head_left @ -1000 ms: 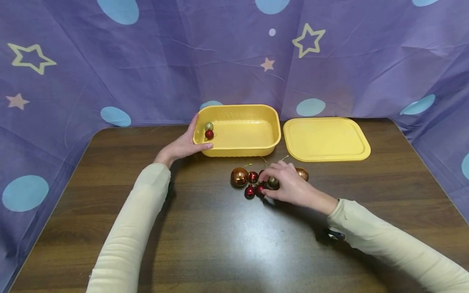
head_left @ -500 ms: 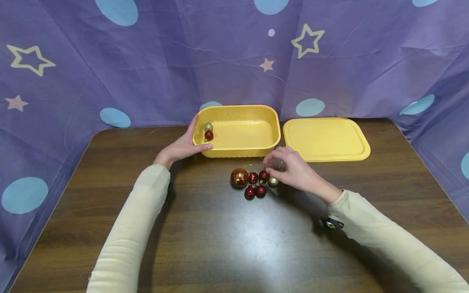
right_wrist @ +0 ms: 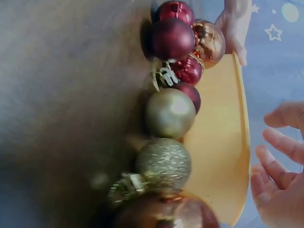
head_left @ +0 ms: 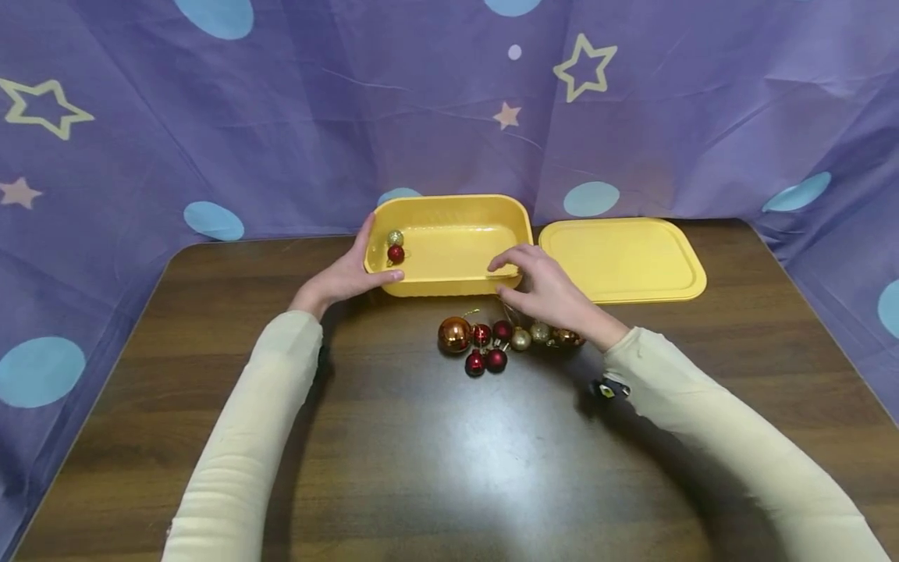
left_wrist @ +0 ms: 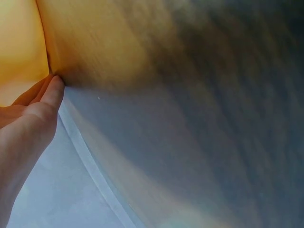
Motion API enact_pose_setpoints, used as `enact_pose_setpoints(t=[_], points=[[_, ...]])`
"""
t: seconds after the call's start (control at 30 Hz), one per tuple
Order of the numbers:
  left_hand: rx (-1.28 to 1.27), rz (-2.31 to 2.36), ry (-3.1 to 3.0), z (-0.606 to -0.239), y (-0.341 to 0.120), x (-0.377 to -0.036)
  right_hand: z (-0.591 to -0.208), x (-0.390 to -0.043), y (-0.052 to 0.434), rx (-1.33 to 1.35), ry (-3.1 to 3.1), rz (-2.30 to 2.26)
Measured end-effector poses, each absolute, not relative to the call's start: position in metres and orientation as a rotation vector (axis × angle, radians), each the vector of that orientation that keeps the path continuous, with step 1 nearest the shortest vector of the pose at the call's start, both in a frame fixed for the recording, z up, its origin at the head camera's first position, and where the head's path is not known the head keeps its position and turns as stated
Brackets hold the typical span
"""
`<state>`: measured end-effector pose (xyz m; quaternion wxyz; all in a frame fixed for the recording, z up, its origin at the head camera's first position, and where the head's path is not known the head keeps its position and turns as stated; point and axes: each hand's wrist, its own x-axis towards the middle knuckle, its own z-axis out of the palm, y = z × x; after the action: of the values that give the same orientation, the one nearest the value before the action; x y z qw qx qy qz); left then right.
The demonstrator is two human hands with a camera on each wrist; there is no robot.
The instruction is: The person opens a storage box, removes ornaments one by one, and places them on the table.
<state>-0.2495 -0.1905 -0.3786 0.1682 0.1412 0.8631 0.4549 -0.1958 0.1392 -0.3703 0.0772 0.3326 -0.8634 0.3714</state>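
The whole scene is given only by the head view: a yellow tub [head_left: 456, 246] stands at the far middle of a dark wooden table [head_left: 393, 453], with its yellow lid [head_left: 621, 260] laid flat just to the right of it, and a purple cloth [head_left: 281, 117] printed with stars and blue dots is hung behind. 2 small baubles, 1 gold [head_left: 396, 237] and 1 red [head_left: 396, 254], are seen inside the tub at its left end. A row of baubles [head_left: 502, 339] is laid on the table just near of the tub, with a large copper bauble [head_left: 455, 334] at its left end.

In the right wrist view the same row is shown from close by at table height: dark red balls, a matt gold ball [right_wrist: 170, 113], a glittered gold ball [right_wrist: 164, 162] and a copper one at the bottom edge, with the tub wall behind them. The left wrist view is blurred; only fingertips against the yellow wall and the table edge can be made out.

No brand, label or writing can be read in any view.

The left hand [head_left: 349, 271] is wrapped round the tub's left end, thumb on the rim, fingers along the near wall. The right hand [head_left: 544, 289] is held over the tub's near right corner, fingers spread and relaxed, and nothing is gripped by it
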Motion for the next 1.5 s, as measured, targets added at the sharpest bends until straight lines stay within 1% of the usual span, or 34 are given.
enact_pose_setpoints(t=[0.53,0.73,1.0,1.33,1.5], points=[[0.430,1.326,2.453,-0.384,-0.194,-0.251,-0.363,-0.236,0.105,1.282,-2.728,1.123],[0.420,1.327,2.424,-0.384,-0.192,-0.251,-0.359,-0.252,0.096,1.313,-2.843,1.218],[0.445,1.329,2.432,-0.381,-0.192,-0.254,-0.359,-0.271,0.067,1.400,-3.069,1.103],[0.436,1.338,2.416,-0.381,-0.195,-0.252,-0.361,-0.289,0.035,1.294,-3.128,1.217],[0.393,1.294,2.418,-0.380,-0.195,-0.250,-0.364,-0.290,0.021,1.370,-3.066,1.248]])
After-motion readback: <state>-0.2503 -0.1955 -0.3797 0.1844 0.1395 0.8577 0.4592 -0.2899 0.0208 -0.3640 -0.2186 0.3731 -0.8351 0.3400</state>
